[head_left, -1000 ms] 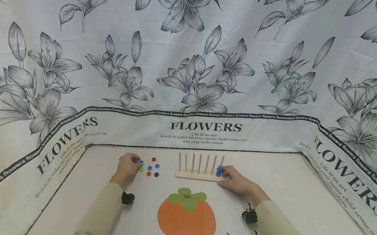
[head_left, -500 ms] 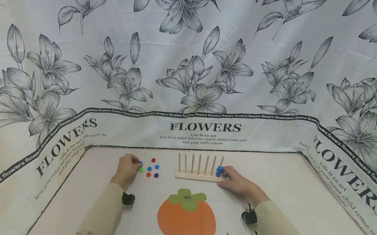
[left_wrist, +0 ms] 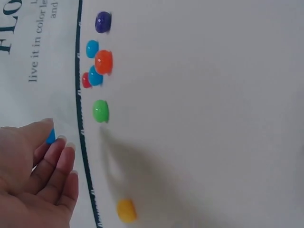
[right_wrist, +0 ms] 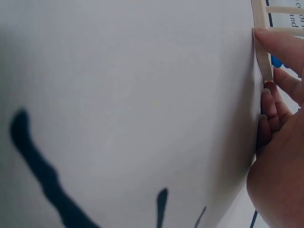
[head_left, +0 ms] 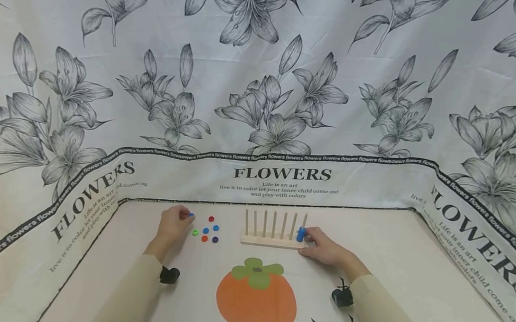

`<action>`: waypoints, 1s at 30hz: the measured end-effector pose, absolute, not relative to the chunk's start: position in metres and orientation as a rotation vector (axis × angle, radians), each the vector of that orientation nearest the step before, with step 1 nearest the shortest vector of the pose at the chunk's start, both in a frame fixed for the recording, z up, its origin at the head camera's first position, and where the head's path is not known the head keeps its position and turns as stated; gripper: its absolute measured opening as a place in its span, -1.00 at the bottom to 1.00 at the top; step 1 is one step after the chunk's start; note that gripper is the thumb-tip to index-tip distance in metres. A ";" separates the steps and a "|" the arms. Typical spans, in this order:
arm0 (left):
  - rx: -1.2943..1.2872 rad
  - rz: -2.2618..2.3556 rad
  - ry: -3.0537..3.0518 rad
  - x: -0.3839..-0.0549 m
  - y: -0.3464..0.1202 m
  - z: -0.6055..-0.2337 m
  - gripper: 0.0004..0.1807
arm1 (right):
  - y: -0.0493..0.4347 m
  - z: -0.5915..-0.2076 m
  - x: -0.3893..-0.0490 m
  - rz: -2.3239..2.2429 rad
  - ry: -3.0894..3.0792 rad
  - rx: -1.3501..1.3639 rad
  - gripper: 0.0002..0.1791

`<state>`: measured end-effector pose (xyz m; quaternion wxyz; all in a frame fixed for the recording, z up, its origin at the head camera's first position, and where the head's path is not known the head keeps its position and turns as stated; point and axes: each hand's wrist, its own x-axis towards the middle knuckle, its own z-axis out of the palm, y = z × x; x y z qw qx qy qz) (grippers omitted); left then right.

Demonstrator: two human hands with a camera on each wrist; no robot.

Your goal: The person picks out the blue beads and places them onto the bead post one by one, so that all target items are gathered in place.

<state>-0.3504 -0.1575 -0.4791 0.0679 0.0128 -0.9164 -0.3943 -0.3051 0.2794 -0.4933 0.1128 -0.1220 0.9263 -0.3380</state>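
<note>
- The left hand point(head_left: 173, 227) pinches a small blue bead point(left_wrist: 51, 137) between thumb and finger.
- The right hand point(head_left: 326, 249) grips the right end of the wooden stand point(head_left: 270, 242), its thumb on the front side.
- The blue pieces point(head_left: 300, 234) sit on the rightmost peg, just beside this hand.
- Between left hand and stand lie six loose beads; the green bead point(head_left: 195, 232) is nearest to the left hand.
- A yellow bead point(left_wrist: 126, 211) lies apart from these.

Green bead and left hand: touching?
Apart. The left wrist view shows a plain gap, crossed by the dark border line, between left hand and green bead.
</note>
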 end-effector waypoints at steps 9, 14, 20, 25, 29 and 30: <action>-0.090 -1.182 -2.669 -0.339 -0.150 -0.471 -0.71 | 0.282 -0.493 -0.304 -0.987 2.730 -0.416 -0.22; -0.167 -1.216 -2.598 -0.330 -0.145 -0.470 -0.72 | 0.282 -0.500 -0.308 -1.011 2.720 -0.357 -0.23; -0.229 -1.251 -2.552 -0.320 -0.134 -0.467 -0.76 | 0.285 -0.511 -0.315 -1.072 2.728 -0.348 -0.26; -0.317 -1.303 -2.490 -0.310 -0.124 -0.466 -0.84 | 0.284 -0.509 -0.313 -1.071 2.722 -0.370 -0.26; -0.366 -1.317 -2.471 -0.305 -0.114 -0.463 -0.83 | 0.281 -0.498 -0.307 -1.024 2.729 -0.389 -0.25; -0.372 -1.323 -2.471 -0.304 -0.111 -0.462 -0.82 | 0.281 -0.495 -0.306 -1.007 2.735 -0.401 -0.25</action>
